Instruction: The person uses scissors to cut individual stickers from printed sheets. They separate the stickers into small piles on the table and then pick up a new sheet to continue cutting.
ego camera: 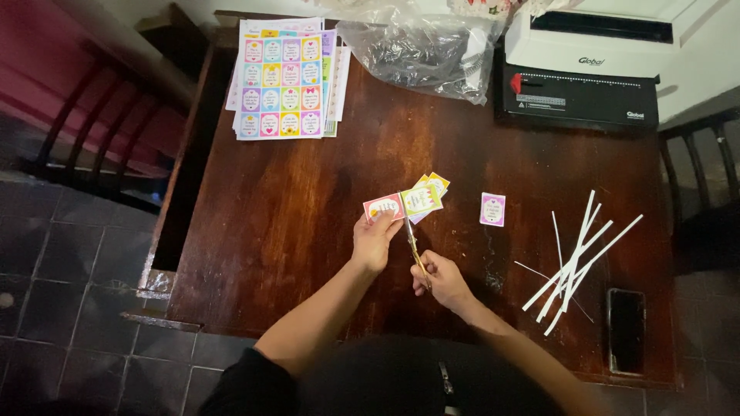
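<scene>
Dark wooden table [308,254] carries the work. At its centre the left hand [375,239] pinches a strip of coloured cards [405,202], long axis running from nine o'clock up toward two. The right hand [441,279] grips scissors [414,245], fingers seemingly closed through the handles, blades pointing to twelve. A slanted cut could clip a card's print, since the strip hangs unsupported beyond the pinch.

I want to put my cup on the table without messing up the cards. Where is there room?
Bare wood shows left of the left hand, below the sheet stack. Another patch lies between the plastic bag and the lone purple card. It is crowded at the white strips, the phone and the right hand with the scissors.
</scene>
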